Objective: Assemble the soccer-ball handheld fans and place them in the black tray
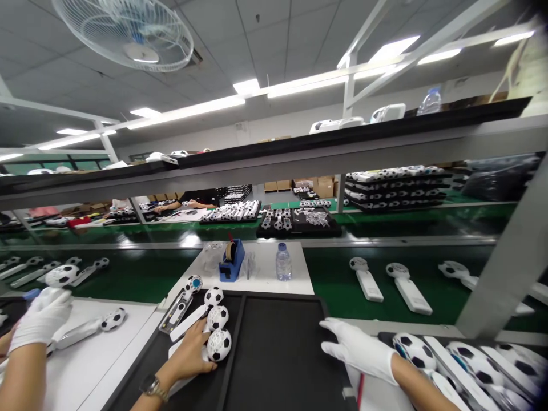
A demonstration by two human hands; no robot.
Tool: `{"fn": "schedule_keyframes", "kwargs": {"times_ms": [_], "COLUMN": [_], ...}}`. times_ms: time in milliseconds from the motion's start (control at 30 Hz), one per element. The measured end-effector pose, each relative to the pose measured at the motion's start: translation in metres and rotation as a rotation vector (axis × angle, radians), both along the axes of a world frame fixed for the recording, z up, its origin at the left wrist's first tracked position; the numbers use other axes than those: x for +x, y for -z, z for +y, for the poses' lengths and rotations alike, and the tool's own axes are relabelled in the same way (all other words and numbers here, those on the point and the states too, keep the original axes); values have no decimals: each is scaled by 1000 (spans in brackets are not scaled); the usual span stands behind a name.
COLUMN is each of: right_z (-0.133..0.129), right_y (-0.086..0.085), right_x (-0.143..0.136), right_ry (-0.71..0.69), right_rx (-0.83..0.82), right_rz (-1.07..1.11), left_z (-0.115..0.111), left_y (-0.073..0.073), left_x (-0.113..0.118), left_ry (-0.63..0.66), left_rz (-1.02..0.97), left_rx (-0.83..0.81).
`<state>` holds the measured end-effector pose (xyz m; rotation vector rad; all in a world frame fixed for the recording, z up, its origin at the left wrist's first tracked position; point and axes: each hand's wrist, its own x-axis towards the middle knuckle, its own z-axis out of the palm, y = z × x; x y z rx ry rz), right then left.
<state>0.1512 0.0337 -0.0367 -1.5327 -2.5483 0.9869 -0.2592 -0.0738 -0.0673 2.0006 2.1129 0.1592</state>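
Observation:
My left hand (190, 349), bare with a watch at the wrist, is wrapped round a white handheld fan (219, 345) with a football-patterned head. Beside it in the left part of a black tray (240, 354) lie two more such fans (217, 318). Near them is another fan (175, 311) in what looks like a clear case, with a blue disc on its head. My right hand (359, 349), in a white glove, is at the tray's right edge with its fingers apart and nothing in it. I cannot tell whether it touches the edge.
At left, a co-worker's gloved hand (43, 319) is by football-patterned fans. Behind the tray stand a blue tape dispenser (232, 261) and a water bottle (283, 262). Fans lie on the green belt (329, 285). At right, a metal post (505, 228) rises beside more fans (471, 362).

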Motion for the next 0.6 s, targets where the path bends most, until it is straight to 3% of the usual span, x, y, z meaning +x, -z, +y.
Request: {"fn": "schedule_keyframes", "kwargs": {"times_ms": [233,400,500,600], "right_z": [-15,-23,-33,-47], "right_y": [-13,-22,-35,-56], "right_x": [-4,7,-1,-20], "right_ry": [59,91,45,-33], "right_rx": [-18,-132,-219,-308], "right_rz": [138,338,463,623], "left_z": [13,14,16,24], "left_y": [-9,-35,-52,-63], "left_x": [4,14,37,84], "left_ry": [29,9,2,75], "left_rz": [-179,-397,-707,-1116], "left_rx": [42,125,181,198]}}
